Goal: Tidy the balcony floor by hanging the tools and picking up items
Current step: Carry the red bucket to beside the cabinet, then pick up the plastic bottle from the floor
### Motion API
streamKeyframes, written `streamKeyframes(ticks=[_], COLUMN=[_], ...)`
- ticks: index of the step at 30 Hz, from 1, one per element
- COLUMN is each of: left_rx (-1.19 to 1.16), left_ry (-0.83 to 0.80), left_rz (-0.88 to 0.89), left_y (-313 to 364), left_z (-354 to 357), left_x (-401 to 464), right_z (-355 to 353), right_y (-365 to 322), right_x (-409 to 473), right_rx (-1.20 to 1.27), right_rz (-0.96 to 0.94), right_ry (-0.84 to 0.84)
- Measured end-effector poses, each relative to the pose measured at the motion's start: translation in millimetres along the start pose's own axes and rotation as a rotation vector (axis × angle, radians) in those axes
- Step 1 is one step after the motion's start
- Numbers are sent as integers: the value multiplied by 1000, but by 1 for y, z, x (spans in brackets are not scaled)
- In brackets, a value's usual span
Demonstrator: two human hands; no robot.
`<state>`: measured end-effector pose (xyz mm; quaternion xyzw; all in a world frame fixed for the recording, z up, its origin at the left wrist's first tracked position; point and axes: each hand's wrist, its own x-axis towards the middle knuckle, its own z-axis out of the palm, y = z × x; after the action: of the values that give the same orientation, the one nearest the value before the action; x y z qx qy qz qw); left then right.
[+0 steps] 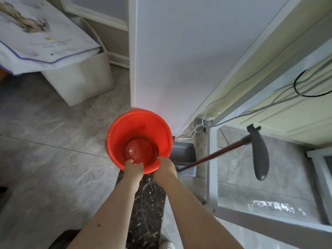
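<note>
A red plastic bucket (125, 126) stands on the floor against the white wall corner. My left hand (134, 167) grips its near rim, fingers curled over the edge. Beside it, my right hand (166, 166) holds the same rim. Inside the bucket lies a dark red rounded object (139, 150). To the right, a grey dustpan (183, 151) stands on the floor, with a long dark red pole (213, 153) leaning up to a grey handle (259, 153).
A white storage box (84, 79) under a printed cloth (36, 38) stands at the back left. A white metal frame (209, 169) and cables (203, 126) fill the right side. A dark marble threshold (147, 203) runs beneath my arms.
</note>
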<state>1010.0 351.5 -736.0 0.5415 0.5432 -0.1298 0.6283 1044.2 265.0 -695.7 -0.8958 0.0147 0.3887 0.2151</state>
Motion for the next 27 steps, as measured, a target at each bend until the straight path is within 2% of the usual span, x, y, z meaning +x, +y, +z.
streamKeyframes(ticks=[6,14,22,27], left_rx=[76,148,255,345], left_ry=[-70,-123,-249,-292], left_rz=[46,110,74,132], left_y=[-16,-54,-120,-168], left_z=[9,27,55,74], left_x=[-26,-64,-123,-164], right_z=[0,2,14,26], right_y=[25,75,158,221], right_x=[-29,-70,-142,-192], right_rx=[120,213,262,320], right_rz=[33,97,145,217], right_ry=[97,127,154,197])
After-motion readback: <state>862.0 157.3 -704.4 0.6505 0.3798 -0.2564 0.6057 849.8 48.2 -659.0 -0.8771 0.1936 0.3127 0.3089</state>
